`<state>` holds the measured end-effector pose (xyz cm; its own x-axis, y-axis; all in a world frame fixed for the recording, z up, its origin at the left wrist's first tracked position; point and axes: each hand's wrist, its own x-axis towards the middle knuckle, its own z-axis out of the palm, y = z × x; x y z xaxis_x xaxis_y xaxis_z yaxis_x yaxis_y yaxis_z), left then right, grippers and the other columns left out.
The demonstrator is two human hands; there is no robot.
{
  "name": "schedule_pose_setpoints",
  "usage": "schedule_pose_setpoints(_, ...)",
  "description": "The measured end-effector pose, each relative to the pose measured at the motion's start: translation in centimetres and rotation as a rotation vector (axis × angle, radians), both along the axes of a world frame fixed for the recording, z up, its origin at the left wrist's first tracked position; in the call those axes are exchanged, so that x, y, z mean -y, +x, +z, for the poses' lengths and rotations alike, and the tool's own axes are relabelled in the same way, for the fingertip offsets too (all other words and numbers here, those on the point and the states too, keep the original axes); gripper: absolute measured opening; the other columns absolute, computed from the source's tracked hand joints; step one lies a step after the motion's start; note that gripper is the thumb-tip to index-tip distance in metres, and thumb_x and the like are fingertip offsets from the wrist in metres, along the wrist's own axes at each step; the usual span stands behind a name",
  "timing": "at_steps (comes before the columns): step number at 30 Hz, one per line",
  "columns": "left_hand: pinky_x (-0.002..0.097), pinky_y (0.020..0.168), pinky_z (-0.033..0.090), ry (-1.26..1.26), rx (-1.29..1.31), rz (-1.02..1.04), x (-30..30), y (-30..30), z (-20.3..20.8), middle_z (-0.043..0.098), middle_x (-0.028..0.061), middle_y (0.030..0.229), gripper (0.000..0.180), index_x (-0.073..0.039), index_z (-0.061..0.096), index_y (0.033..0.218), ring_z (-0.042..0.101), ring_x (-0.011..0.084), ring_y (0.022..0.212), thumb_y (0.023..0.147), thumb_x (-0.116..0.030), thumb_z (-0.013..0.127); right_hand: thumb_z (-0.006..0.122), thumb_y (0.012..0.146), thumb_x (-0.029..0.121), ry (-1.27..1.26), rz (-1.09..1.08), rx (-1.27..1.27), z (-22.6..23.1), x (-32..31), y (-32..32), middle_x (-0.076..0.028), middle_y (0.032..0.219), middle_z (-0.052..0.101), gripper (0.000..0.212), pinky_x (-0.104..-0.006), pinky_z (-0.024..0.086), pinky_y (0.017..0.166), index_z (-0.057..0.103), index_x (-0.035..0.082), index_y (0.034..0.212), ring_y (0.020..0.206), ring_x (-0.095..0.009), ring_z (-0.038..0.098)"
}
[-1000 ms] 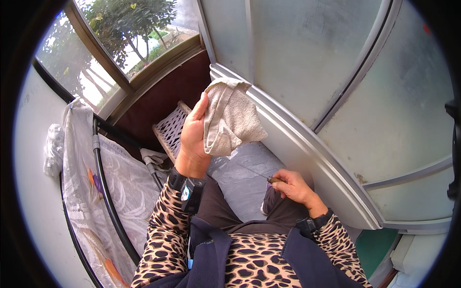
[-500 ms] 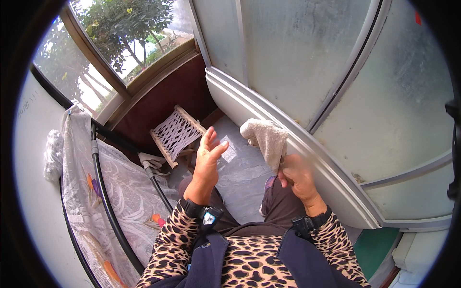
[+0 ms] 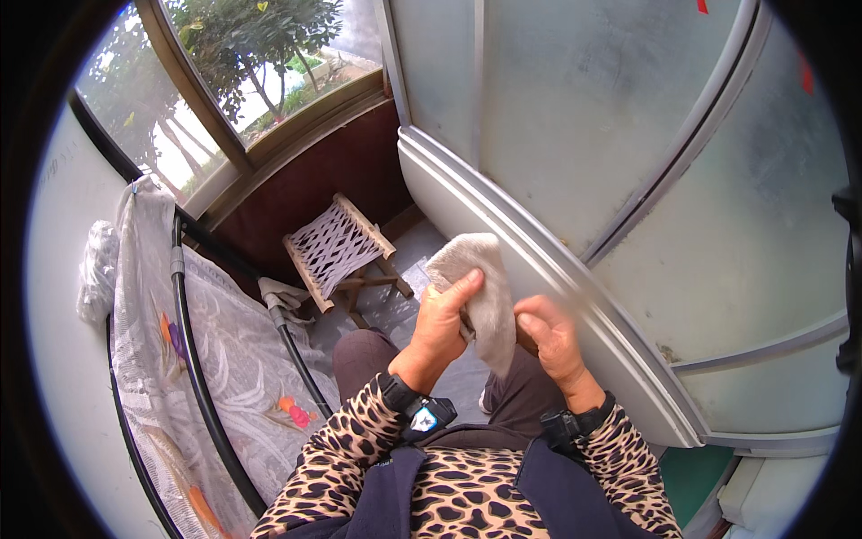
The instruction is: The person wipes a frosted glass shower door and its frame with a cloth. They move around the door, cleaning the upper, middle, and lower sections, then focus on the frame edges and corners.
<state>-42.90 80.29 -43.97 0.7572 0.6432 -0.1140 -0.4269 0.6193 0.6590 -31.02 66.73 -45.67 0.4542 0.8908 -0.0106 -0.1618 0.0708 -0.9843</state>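
A beige, towel-like cloth [image 3: 489, 301] is folded over and held up in front of my knees. My left hand [image 3: 440, 323] is closed on its left side, thumb lying across the front and fingers hidden behind. At the cloth's right edge is my right hand [image 3: 552, 341], its fingers curled together in a pinch against the fabric. Its knuckles are slightly blurred, and the fingertips are partly hidden.
A low wooden stool [image 3: 337, 247] with a woven strap seat stands ahead on the grey floor. To the left, a black tube frame [image 3: 205, 386] carries a white lace cloth [image 3: 247, 359]. Frosted sliding panels [image 3: 575, 117] rise at the right above a white ledge [image 3: 539, 260].
My left hand, open and apart from the cloth before, has moved right and closed on it. The cloth has come nearer to me, and my right hand remains at its lower right side.
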Motion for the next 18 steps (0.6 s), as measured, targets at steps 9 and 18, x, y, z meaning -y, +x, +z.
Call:
schedule_pose_setpoints(9, 0.0339, 0.079, 0.054, -0.484, 0.031, 0.206, -1.4, 2.1, -3.2, 0.068, 0.0077, 0.097, 0.022, -0.005, 0.062, 0.106, 0.065, 0.0198, 0.087, 0.089, -0.020, 0.065, 0.075, 0.078, 0.009, 0.065, 0.147, 0.191, -2.4, -2.3, -3.6, -0.013, 0.142, 0.041, 0.091, -0.0361, 0.038, 0.104, 0.022, 0.009, 0.151, 0.126, -0.024, 0.046)
schedule_pose_setpoints(18, 0.0278, 0.078, 0.047, 0.037, -0.091, -0.091, -2.4, 3.9, -5.0, 0.063, 0.0002, 0.103, 0.038, -0.008, 0.057, 0.119, 0.058, 0.0102, 0.090, 0.090, -0.031, 0.066, 0.062, 0.083, -0.005, -0.077, 0.065, 0.395, -1.3, -4.6, 2.3, -0.009, 0.121, 0.059, 0.069, -0.0273, 0.047, 0.089, 0.035, 0.005, 0.146, 0.104, -0.013, 0.058)
